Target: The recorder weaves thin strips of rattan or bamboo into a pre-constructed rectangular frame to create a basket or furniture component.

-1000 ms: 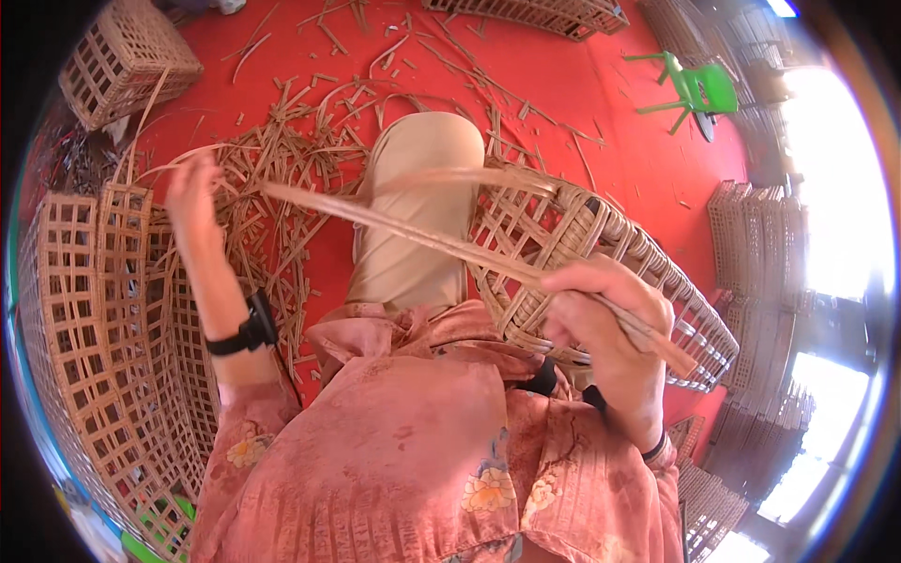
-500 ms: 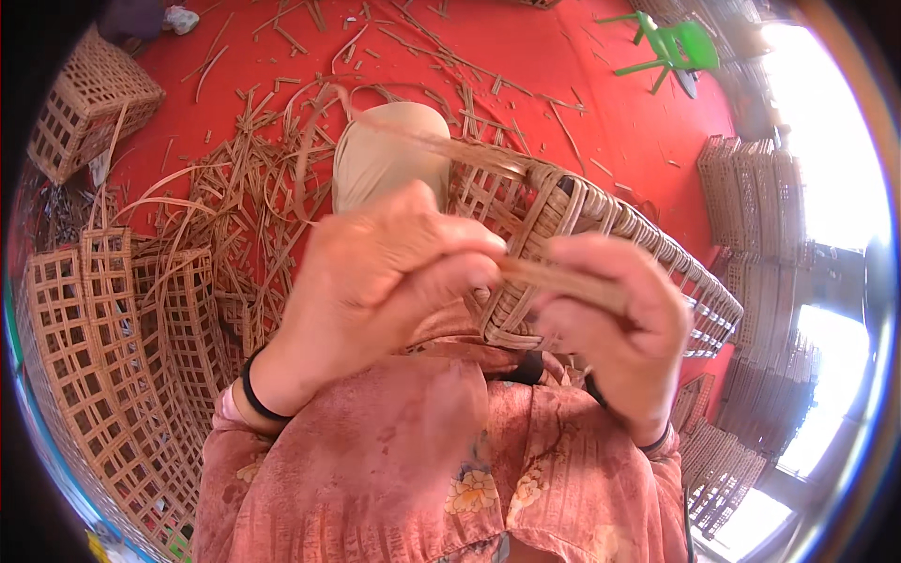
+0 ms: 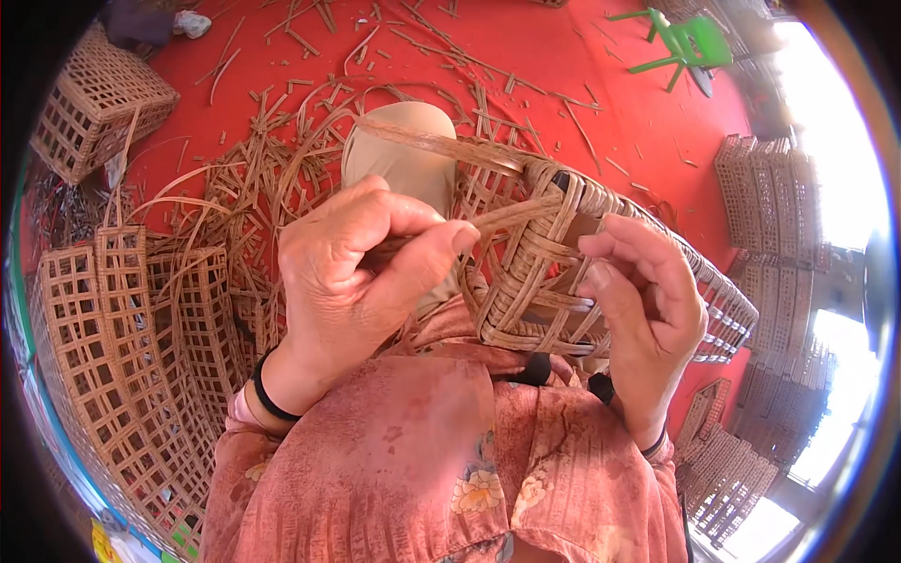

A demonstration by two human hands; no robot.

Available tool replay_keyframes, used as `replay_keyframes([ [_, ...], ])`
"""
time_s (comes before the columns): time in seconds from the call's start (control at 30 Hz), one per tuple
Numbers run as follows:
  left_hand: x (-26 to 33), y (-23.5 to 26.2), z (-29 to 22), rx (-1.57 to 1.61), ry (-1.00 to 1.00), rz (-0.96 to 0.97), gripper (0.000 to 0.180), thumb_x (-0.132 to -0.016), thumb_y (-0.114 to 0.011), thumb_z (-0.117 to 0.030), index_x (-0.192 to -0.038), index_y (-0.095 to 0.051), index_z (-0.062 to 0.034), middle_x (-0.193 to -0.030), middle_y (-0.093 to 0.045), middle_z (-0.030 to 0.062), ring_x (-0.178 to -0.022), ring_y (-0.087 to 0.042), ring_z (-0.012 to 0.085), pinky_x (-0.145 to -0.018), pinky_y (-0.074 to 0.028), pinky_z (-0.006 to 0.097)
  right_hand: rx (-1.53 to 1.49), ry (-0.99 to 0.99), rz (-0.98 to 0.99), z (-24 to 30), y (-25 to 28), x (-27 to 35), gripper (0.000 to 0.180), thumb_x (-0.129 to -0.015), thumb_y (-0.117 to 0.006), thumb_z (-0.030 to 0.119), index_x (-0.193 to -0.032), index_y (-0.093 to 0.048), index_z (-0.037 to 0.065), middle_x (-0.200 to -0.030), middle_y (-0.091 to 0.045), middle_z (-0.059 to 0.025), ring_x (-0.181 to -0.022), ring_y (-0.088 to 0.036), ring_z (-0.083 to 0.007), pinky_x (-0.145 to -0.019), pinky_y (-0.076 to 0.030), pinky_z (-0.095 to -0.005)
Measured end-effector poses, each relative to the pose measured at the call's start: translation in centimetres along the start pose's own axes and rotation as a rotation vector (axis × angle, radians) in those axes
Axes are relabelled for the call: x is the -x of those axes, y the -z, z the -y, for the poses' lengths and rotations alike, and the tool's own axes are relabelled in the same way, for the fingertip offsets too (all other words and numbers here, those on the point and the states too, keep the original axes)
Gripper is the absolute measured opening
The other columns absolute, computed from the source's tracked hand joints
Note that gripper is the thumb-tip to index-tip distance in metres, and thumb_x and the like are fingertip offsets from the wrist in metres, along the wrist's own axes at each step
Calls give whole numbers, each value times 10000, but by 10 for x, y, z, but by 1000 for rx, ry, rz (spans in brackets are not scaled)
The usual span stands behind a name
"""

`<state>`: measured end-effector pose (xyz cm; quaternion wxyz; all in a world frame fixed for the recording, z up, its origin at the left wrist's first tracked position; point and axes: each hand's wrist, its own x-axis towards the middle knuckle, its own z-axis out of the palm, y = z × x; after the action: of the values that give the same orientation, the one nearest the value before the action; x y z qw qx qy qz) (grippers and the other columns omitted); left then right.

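Observation:
A rectangular woven basket [image 3: 531,267] of brown strips lies tilted across my lap, its long side running to the right. My left hand [image 3: 352,267] is closed, pinching a flat brown weaving strip [image 3: 514,215] between thumb and forefinger. That strip runs from my fingertips to the basket's near upper corner. Close to the basket's side is my right hand [image 3: 652,310], its fingers curled and its thumb and forefinger slightly apart, with nothing visible between them. Another strip [image 3: 441,143] loops from the basket's top edge over my knee [image 3: 399,174].
Loose strips and offcuts [image 3: 249,188] litter the red floor [image 3: 563,56]. Openwork baskets [image 3: 122,328] stand at left, another basket [image 3: 103,103] behind them. Stacked woven panels [image 3: 770,197] line the right side. A green plastic stool [image 3: 680,47] is at the far right.
My right hand has let go of the strip and moved slightly right, its fingers now parted. My left hand has shifted a little left, still pinching the strip.

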<state>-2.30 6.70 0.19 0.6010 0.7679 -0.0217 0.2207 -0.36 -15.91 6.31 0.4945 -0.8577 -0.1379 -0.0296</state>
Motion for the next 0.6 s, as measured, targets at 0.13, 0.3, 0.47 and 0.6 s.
replay_keyframes([
  [0.13,-3,6,-5,84,71,151,116,-809,-802,-79,-807,-713,-4,-656,-546,-3,-567,-417,58,-507,-297,241,116,-68,90,7,3,3,343,-935,-597,-37,-1277,-596,-26,-1070,-708,-133,-906,-661,-122,-734,-554,-249],
  [0.3,-18,-14,-7,-66,-97,179,144,-834,-787,-123,-858,-723,5,-663,-574,34,-581,-501,108,-534,-376,271,178,-65,82,11,-3,1,353,-933,-602,-36,-1286,-593,-25,-1087,-714,-147,-929,-673,-126,-731,-565,-248],
  [0.47,-30,-14,-5,84,-22,299,121,-844,-767,-109,-872,-727,1,-687,-608,40,-615,-551,108,-553,-407,277,168,41,-29,4,-10,1,367,-853,-711,-34,-1211,-652,22,-942,-750,-63,-635,-576,-25,-554,-425,-191],
  [0.6,-48,-10,-8,107,153,447,83,-849,-726,-75,-827,-706,2,-681,-595,28,-621,-519,61,-545,-391,263,223,51,-18,9,-9,-1,361,-860,-699,-27,-1215,-647,21,-923,-748,-68,-615,-581,-39,-544,-428,-199],
])
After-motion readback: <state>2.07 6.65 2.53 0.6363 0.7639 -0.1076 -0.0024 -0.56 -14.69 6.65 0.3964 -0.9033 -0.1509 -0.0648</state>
